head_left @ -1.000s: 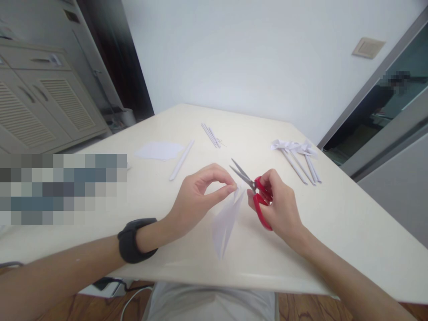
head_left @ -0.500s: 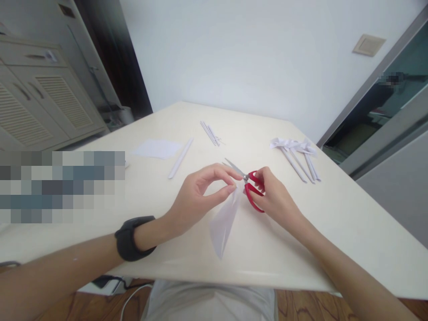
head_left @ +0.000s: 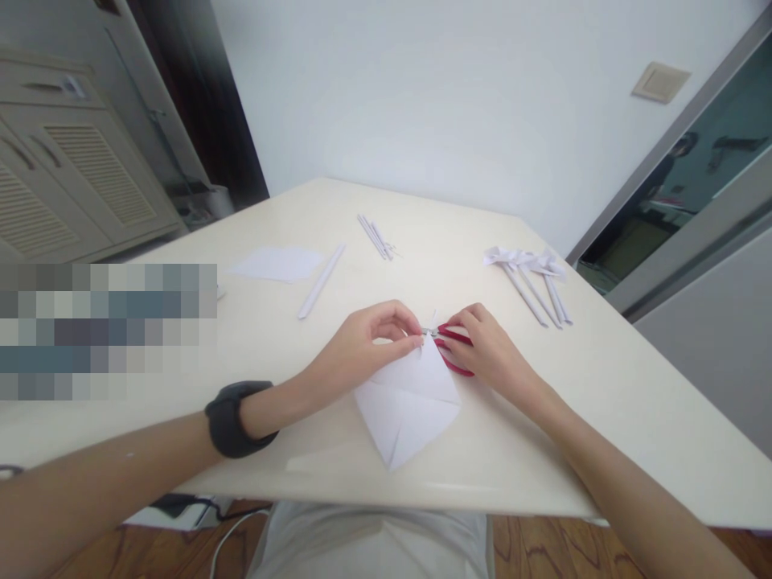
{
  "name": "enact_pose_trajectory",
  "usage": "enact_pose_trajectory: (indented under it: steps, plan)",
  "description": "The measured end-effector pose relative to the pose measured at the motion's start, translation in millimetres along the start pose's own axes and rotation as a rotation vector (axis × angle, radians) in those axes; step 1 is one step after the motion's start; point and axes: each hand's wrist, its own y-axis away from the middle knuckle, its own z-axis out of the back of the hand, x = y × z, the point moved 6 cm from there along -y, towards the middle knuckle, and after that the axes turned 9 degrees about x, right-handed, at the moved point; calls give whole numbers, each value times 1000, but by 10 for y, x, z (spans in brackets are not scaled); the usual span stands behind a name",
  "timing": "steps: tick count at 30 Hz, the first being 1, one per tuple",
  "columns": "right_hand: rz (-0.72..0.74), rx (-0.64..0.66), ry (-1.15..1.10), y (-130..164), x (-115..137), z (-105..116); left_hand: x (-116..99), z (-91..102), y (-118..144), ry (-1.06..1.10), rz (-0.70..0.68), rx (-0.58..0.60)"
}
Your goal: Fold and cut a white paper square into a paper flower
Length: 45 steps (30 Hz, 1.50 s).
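Note:
Between thumb and fingertips, my left hand (head_left: 386,338) pinches the upper corner of a white sheet of paper (head_left: 410,410). Crease lines and slits run across the sheet, which hangs just above the near part of the table. My right hand (head_left: 491,346) grips a pair of red-handled scissors (head_left: 453,331), with fingers and thumb in the loops. The scissors' pivot is at the paper's top corner, beside my left fingertips. Their blades are mostly hidden behind the left hand and the paper.
On the white table (head_left: 338,450) lie a paper stack (head_left: 277,264), a rolled paper tube (head_left: 322,281) and several thin paper sticks (head_left: 374,236). Paper pinwheels on sticks (head_left: 524,265) rest at the right. A wall (head_left: 386,96) stands behind the table.
The paper has turned from nearly edge-on to showing its broad, creased face. The scissors have swung so their blades no longer point up in plain view. My hands stay close together.

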Motion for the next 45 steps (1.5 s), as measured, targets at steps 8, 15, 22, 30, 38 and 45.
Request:
enact_pose_trajectory:
  steps: [8, 15, 22, 30, 38, 45]
  plan:
    - [292, -96, -228, 155, 569, 182, 139, -89, -6, 88, 78, 83]
    - [296, -54, -186, 162, 546, 60, 138, -82, -11, 148, 41, 44]
    - [319, -84, -94, 171, 572, 83, 152, -53, -15, 139, 47, 45]
    - [279, -96, -147, 160, 541, 98, 119, -82, 11, -2, -32, 50]
    - [172, 18, -515, 100, 446, 97, 72, -134, 18, -95, -25, 108]
    - [27, 122, -771, 52, 316, 5, 153, -132, -5, 42, 35, 141]
